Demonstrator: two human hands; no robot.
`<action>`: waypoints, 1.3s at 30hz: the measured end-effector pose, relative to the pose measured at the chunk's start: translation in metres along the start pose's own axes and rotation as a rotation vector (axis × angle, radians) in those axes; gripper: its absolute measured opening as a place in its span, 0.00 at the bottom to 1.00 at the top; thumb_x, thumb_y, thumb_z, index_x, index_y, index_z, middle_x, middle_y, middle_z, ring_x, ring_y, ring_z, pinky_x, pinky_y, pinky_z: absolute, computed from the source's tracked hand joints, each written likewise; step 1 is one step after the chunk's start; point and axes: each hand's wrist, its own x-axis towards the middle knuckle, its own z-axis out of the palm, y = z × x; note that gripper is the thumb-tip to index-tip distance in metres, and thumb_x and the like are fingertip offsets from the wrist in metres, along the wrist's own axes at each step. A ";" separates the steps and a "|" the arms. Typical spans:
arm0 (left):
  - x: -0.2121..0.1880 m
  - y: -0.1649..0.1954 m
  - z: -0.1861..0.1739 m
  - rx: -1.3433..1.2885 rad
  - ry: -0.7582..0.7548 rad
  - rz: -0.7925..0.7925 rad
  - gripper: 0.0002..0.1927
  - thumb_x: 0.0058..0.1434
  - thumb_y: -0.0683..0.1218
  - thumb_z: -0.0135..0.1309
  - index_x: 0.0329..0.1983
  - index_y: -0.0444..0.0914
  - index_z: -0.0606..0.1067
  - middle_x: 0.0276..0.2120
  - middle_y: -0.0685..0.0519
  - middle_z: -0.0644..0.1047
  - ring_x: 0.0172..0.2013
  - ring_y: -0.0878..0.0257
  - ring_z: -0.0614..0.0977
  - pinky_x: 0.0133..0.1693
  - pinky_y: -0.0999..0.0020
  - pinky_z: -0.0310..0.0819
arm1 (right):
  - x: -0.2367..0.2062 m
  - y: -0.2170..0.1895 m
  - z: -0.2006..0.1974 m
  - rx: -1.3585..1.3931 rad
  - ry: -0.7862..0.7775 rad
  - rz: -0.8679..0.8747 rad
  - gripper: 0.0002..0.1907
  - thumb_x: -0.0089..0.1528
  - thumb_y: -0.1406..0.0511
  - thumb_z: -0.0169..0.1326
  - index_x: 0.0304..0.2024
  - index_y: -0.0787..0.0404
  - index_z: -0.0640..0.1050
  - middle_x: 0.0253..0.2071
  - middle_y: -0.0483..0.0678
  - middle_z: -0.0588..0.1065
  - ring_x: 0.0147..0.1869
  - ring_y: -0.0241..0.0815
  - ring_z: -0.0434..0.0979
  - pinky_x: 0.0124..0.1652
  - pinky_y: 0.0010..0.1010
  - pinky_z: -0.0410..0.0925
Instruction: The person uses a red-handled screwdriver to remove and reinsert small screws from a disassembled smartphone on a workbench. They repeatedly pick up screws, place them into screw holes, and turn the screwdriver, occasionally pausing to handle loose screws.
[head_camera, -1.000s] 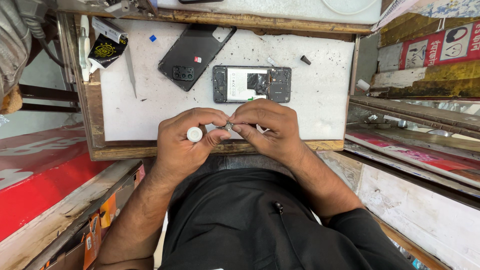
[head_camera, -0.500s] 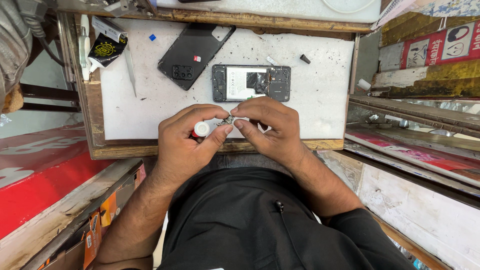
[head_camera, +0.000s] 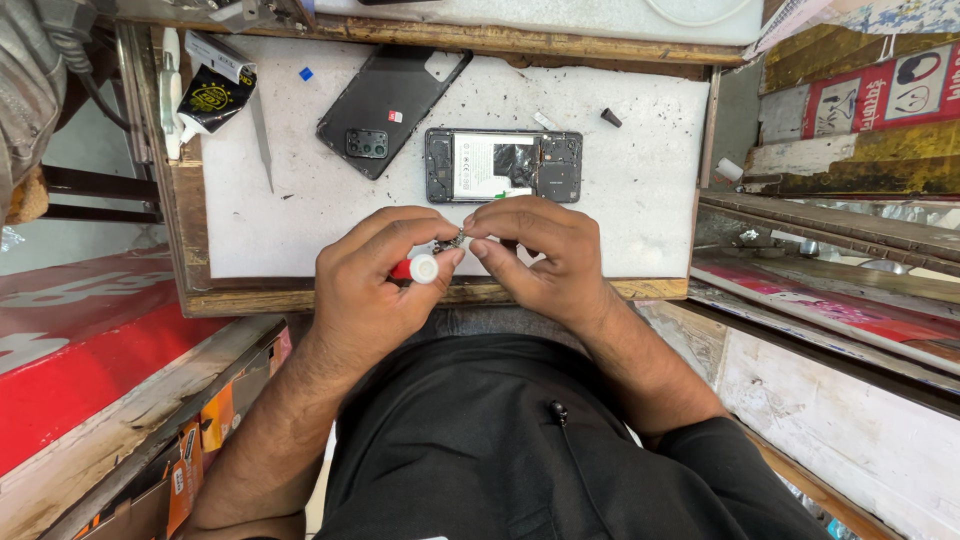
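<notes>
A black-and-yellow packet (head_camera: 210, 97) lies at the surface's (head_camera: 640, 190) far left corner, and red-and-white printed boxes (head_camera: 880, 90) are stacked off its right edge. At the near edge, the left hand (head_camera: 370, 280) is closed around a red-handled screwdriver with a white cap (head_camera: 420, 268), while the right hand (head_camera: 540, 255) pinches a small metal part (head_camera: 453, 241). Just beyond lie the opened phone (head_camera: 503, 166) and its black back cover (head_camera: 390, 95).

We hold both hands close together, fingertips nearly meeting: our left hand (head_camera: 372, 282) curled in a loose fist, our right hand (head_camera: 540, 255) pinching with thumb and forefinger, forearms angled inward.
</notes>
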 end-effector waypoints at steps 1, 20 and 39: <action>0.000 0.000 0.000 0.014 0.005 0.006 0.12 0.63 0.40 0.66 0.48 0.37 0.78 0.45 0.49 0.81 0.45 0.62 0.86 0.43 0.72 0.85 | -0.001 -0.001 0.000 0.017 -0.005 0.027 0.05 0.67 0.68 0.62 0.44 0.61 0.82 0.44 0.49 0.82 0.41 0.32 0.83 0.36 0.21 0.76; -0.009 -0.017 0.006 0.165 0.024 0.185 0.12 0.60 0.37 0.67 0.46 0.36 0.78 0.44 0.51 0.81 0.41 0.61 0.86 0.40 0.71 0.85 | -0.014 -0.005 0.017 0.039 0.018 0.321 0.06 0.69 0.68 0.57 0.48 0.61 0.82 0.39 0.44 0.79 0.32 0.24 0.69 0.29 0.18 0.64; -0.003 -0.014 0.004 0.214 0.039 0.220 0.11 0.59 0.36 0.66 0.44 0.34 0.79 0.44 0.50 0.81 0.37 0.58 0.86 0.37 0.68 0.82 | 0.001 -0.020 0.013 -0.193 0.032 0.178 0.07 0.63 0.68 0.64 0.44 0.60 0.82 0.41 0.46 0.83 0.27 0.31 0.76 0.27 0.21 0.69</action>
